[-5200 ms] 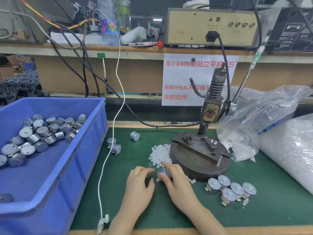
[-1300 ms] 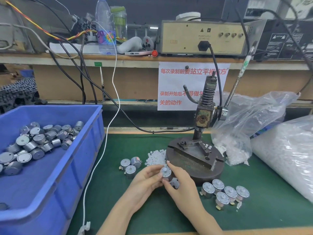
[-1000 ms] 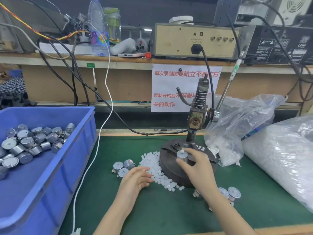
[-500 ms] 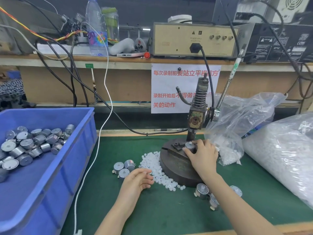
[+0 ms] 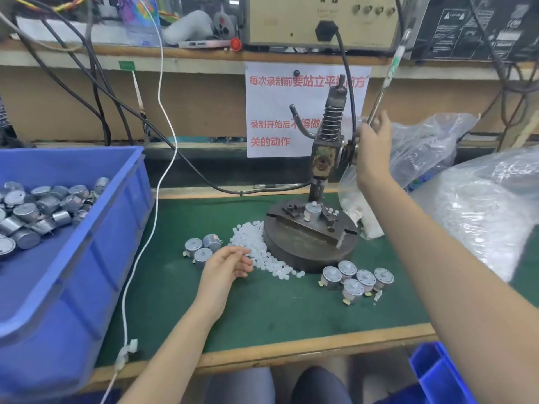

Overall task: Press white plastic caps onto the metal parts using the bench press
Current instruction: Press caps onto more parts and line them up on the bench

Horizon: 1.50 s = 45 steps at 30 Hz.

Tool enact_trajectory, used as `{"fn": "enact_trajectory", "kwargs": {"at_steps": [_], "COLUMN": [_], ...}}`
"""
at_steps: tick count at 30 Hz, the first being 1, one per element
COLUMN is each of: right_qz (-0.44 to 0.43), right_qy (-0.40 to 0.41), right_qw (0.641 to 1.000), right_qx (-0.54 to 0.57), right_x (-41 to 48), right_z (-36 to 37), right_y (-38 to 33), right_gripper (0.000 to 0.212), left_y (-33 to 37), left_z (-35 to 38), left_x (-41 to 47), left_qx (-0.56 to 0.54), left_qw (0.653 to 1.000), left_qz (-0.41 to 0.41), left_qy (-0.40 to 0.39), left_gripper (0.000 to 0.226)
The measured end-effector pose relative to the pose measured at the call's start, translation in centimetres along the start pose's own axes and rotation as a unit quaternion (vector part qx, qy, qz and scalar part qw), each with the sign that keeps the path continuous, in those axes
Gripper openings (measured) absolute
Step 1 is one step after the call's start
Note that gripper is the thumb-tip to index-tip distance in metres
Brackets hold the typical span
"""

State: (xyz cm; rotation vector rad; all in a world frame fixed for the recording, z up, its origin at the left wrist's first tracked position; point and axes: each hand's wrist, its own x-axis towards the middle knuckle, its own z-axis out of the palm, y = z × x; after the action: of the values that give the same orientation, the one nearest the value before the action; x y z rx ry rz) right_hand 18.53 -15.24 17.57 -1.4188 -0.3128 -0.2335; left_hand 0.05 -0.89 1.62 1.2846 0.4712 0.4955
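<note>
The right hand [image 5: 374,147] curls its fingers round the press lever [image 5: 390,68]; the left hand [image 5: 223,268], fingers loosely curled, rests beside the white caps [image 5: 262,252].

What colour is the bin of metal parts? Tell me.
The bin is blue; head view shows it best.

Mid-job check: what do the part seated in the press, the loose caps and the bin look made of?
Seated part: metal, silvery, dull sheen. Loose caps: probably plastic, milky white, slightly translucent. Bin: likely moulded plastic, uniform matte blue, rounded rim.
</note>
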Motion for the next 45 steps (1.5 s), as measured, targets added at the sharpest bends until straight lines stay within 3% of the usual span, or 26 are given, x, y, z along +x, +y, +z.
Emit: {"fn": "enact_trajectory", "kwargs": {"at_steps": [3, 8, 15, 19, 22, 24, 26, 30, 32, 34, 42, 45], "right_qz": [0.015, -0.057, -0.07, -0.097, -0.048, 0.01, 0.028, -0.063, -0.126, -0.158, -0.165, -0.198], "right_qy": [0.005, 0.025, 0.027, 0.024, 0.05, 0.007, -0.054, -0.147, -0.158, -0.153, -0.231, -0.29], "right_qw": [1.0, 0.998, 0.996, 0.995, 0.995, 0.987, 0.967, 0.896, 0.852, 0.826, 0.867, 0.838], "right_qx": [0.006, 0.015, 0.048, -0.006, -0.075, -0.161, -0.249, -0.414, -0.484, -0.518, -0.41, -0.418], "right_x": [0.5, -2.2, -3.1, -3.9, -5.5, -7.0, -8.0, -7.8, -7.4, -7.1, -11.1, -14.3], "right_z": [-0.1, -0.1, -0.3, -0.8, -1.1, -0.9, -0.6, -0.1, 0.0, -0.1, -2.0, -3.6], "right_y": [-0.8, 0.9, 0.5, 1.5, 4.2, 6.8, 8.9, 10.2, 10.5, 10.7, 9.2, 9.5], "right_gripper": [0.056, 0.014, 0.024, 0.028, 0.044, 0.047, 0.048, 0.046, 0.04, 0.032, 0.028, 0.032], "left_y": [-0.1, -0.3, -0.6, -0.8, -0.9, -0.9, -0.8, -0.2, 0.1, 0.1, -0.6, -0.8], "left_z": [0.1, 0.0, 0.2, 0.2, 0.1, -0.1, -0.4, -1.4, -2.3, -2.9, -4.0, -4.0], "left_x": [0.1, 0.3, 0.6, 0.5, 0.0, -0.6, -1.3, -1.8, -1.8, -1.8, -0.5, -0.4], "left_qx": [0.01, 0.015, 0.056, 0.077, 0.13, 0.229, 0.344, 0.488, 0.541, 0.562, 0.562, 0.562], "left_qw": [1.0, 1.0, 0.998, 0.997, 0.99, 0.964, 0.907, 0.792, 0.753, 0.743, 0.779, 0.782], "left_qz": [0.003, 0.002, 0.011, 0.018, 0.05, 0.129, 0.236, 0.352, 0.338, 0.299, 0.176, 0.181], "left_qy": [0.006, 0.008, 0.012, 0.012, 0.011, 0.037, 0.054, 0.103, 0.161, 0.208, 0.215, 0.2], "left_gripper": [0.026, 0.025, 0.026, 0.027, 0.026, 0.023, 0.019, 0.013, 0.017, 0.021, 0.025, 0.021]}}
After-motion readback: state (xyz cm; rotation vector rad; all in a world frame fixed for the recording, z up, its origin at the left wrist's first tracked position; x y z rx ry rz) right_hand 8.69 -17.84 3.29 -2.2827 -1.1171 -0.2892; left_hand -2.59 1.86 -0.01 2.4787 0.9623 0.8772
